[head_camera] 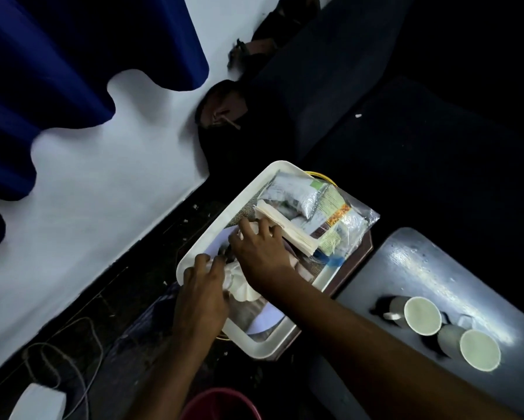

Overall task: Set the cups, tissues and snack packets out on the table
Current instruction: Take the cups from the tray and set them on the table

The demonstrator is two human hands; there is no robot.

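Two cups [423, 316] upright on table [430, 268]; tissues [288, 230], packets [312, 198] in tray [239, 201].

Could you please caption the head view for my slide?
Both hands pull tissues from a snack-laden tray; two cups wait on the table.

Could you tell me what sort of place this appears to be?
Probably a dim room in a home: a blue curtain against a white wall, cables on the floor, and cups on a small table.

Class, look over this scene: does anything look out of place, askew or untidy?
Yes: the snack packets lie heaped crookedly in the white tray, one overhanging its rim. The two cups stand upright on the table.
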